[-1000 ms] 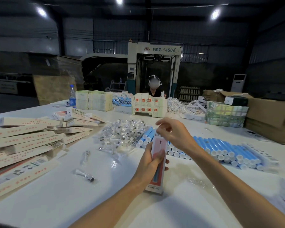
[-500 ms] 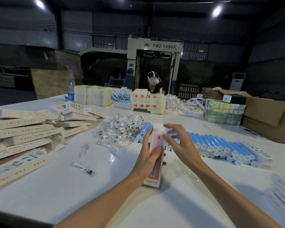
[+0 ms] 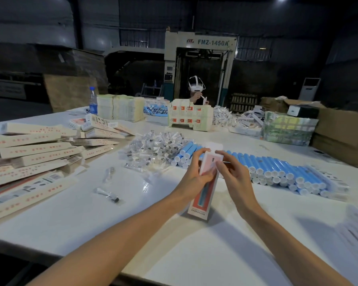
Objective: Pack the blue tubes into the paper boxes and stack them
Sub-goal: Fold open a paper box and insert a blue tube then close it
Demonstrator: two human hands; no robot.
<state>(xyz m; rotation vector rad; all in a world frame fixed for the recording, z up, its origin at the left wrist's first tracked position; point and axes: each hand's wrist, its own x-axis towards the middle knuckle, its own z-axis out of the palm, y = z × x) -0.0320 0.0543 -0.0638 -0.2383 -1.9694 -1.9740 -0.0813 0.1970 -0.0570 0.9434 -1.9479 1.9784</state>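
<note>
A worker's left hand [image 3: 196,175] gripped a tall paper box [image 3: 203,198] near its top, fingers curled round the left side and thumb across the front. The box stood on its lower end on the white table [image 3: 174,240], tilted slightly, with its top flap [image 3: 214,145] open. The right hand [image 3: 237,181] met the box's upper right edge with its fingers close together; whether they pinched the card or only touched it could not be told.

Just behind the hands, blue tubes [image 3: 277,171] with white caps lay side by side in a long row running off to the right. To their left sat a heap of clear plastic packets [image 3: 153,148], touching the nearest tubes. Flat boxes [image 3: 33,153] were piled at the left end of the table.

Across the table, a second person [image 3: 196,90] wearing a white headset sat behind more stacked cartons, a water bottle [image 3: 93,101] stood near the far left, and a machine marked FMZ-1450A [image 3: 212,42] stood behind.
</note>
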